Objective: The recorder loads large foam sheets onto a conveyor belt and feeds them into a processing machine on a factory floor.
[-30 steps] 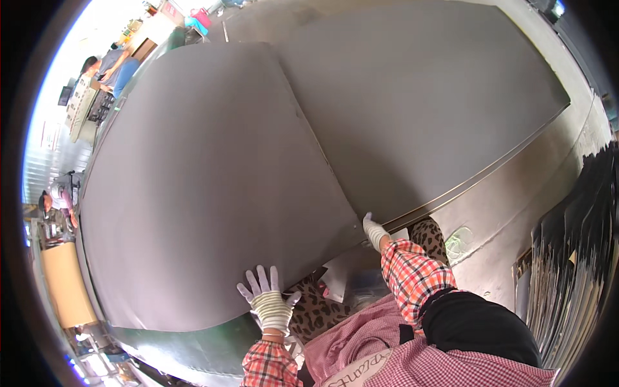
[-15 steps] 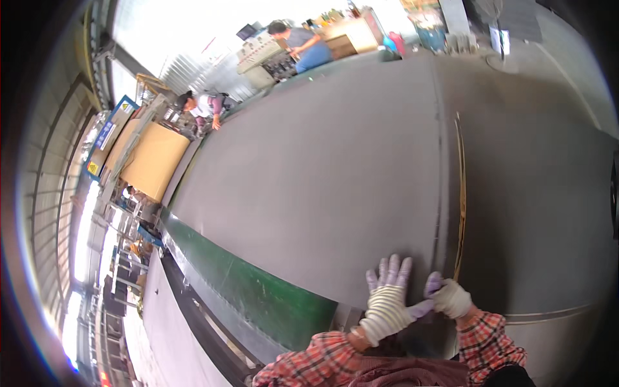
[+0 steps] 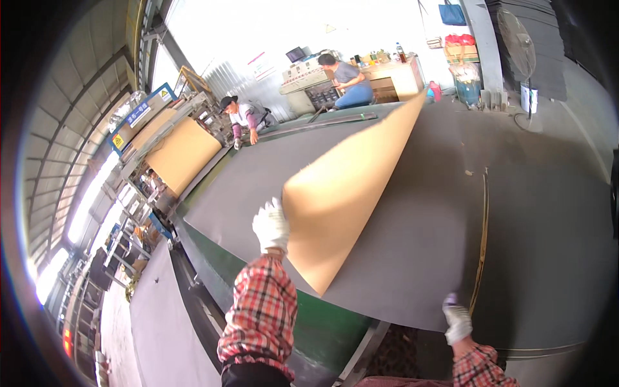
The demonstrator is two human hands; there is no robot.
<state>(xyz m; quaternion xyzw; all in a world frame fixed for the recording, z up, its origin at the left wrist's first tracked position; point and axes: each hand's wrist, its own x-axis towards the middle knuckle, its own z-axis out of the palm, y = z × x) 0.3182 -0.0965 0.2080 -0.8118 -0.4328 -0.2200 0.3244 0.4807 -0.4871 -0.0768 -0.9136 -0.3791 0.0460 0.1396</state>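
In the middle of the frame, tan-backed sheet (image 3: 348,193): a broad piece is raised and bent, its tan face showing from centre left up toward the upper right; grey sheeting lies to both sides of it.
Left grip: the left hand (image 3: 271,226), in a pale glove, is at centre left, closed on the raised sheet's near left edge, thumb out of sight.
Right grip: the right hand (image 3: 458,322), also gloved, is lower right beside the grey sheeting's near edge, thumb up; whether it grasps anything, I cannot tell.
Green desk (image 3: 332,335): its smooth, scuffed top shows at lower centre and along the grey sheeting's left edge.
Grey surface (image 3: 548,258): flat, matt and dark, it fills the right side, with a narrow tan strip (image 3: 482,238) along its left part.
Machine (image 3: 184,158): upper left, with a broad tan band and a blue panel above.
Co-workers: a person in a cap (image 3: 244,119) leans at the sheeting's far left; another, in grey and blue (image 3: 351,80), sits at upper centre by a control console (image 3: 300,80).
Wooden desk (image 3: 409,74): upper centre right, bearing bottles and small items.
Fan (image 3: 518,42): upper right, near a blue bag (image 3: 452,13).
Ceiling (image 3: 77,90): ribbed and curving at upper left, with bright openings below.
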